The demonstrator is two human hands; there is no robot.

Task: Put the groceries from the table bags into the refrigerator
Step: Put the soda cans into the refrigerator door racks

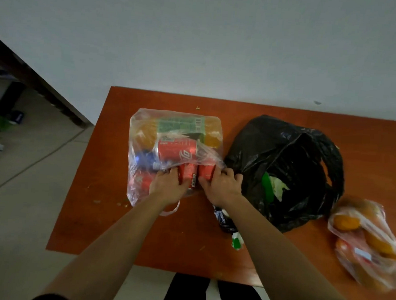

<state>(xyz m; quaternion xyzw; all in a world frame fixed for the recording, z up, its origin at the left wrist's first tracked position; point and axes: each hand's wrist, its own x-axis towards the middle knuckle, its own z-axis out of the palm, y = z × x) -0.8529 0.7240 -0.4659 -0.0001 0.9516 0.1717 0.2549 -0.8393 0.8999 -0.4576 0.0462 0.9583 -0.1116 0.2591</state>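
the left hand [167,185] is wrapped around a red can [187,174] at the mouth of the clear plastic bag [134,187], fingers curled over its side. just beside it, the right hand [222,186] grips a second red can [206,171], thumb on the near side and fingers folded over the far side. the two cans stand touching each other at the bag's open edge. deeper in the same bag lie a third red can on its side [176,150], a blue can [145,160], and an orange drink bottle with a green label [182,125]. the bag rests on an orange-brown table [175,236]. to its right sits an open black bag [284,159] with something green and pale inside, too dark to make out. near the table's right edge lies a clear bag of oranges [367,243], well apart from the hands.
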